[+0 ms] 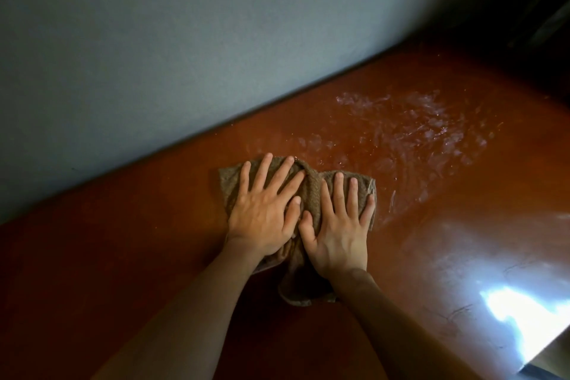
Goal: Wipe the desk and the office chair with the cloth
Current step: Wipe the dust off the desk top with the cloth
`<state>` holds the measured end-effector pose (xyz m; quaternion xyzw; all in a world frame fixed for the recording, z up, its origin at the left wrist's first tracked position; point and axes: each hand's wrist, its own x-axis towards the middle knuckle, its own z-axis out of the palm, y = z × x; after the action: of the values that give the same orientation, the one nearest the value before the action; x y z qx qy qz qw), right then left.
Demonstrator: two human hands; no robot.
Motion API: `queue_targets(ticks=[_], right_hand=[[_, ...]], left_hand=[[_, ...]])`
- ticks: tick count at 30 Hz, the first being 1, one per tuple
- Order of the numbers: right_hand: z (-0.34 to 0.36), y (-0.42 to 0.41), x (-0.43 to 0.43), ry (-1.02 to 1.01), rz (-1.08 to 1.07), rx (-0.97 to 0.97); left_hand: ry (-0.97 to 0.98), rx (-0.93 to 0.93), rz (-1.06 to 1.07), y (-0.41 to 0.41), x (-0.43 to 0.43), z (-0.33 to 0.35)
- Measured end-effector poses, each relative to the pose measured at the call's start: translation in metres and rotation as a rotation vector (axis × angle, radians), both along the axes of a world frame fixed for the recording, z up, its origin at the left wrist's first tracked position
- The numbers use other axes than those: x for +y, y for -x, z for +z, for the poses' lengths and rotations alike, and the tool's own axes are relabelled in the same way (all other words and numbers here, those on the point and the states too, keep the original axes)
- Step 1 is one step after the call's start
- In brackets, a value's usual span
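Tho rumpled, cloth (pixel 311 194) mostly under hands (pixel 262 213) (pixel 337 234)

Glossy tabletop (pixel 123 256), rough cloth (pixel 311 194)

The reddish-brown tabletop looks smooth and shiny, with wet streaks (pixel 416 126); the brown cloth is coarse, nubby towelling; the wall (pixel 154 40) is matt grey.

Brown cloth (pixel 311 191), reddish-brown desk (pixel 123 256), grey-blue wall (pixel 154 40)

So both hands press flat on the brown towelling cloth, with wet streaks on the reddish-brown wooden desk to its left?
Not quite: the head view shows the wet streaks on the reddish-brown wooden desk right of the brown towelling cloth. The left hand and right hand do press flat on it.
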<state>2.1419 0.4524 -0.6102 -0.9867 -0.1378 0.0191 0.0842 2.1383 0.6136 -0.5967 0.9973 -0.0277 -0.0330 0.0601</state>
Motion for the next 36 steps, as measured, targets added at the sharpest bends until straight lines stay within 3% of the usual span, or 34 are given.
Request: queue_targets(ticks=[36], right_hand=[[-0.001, -0.192, 0.048, 0.005, -0.011, 0.037]], left_hand=[[0.013, -0.064, 0.157, -0.181, 0.029, -0.002]])
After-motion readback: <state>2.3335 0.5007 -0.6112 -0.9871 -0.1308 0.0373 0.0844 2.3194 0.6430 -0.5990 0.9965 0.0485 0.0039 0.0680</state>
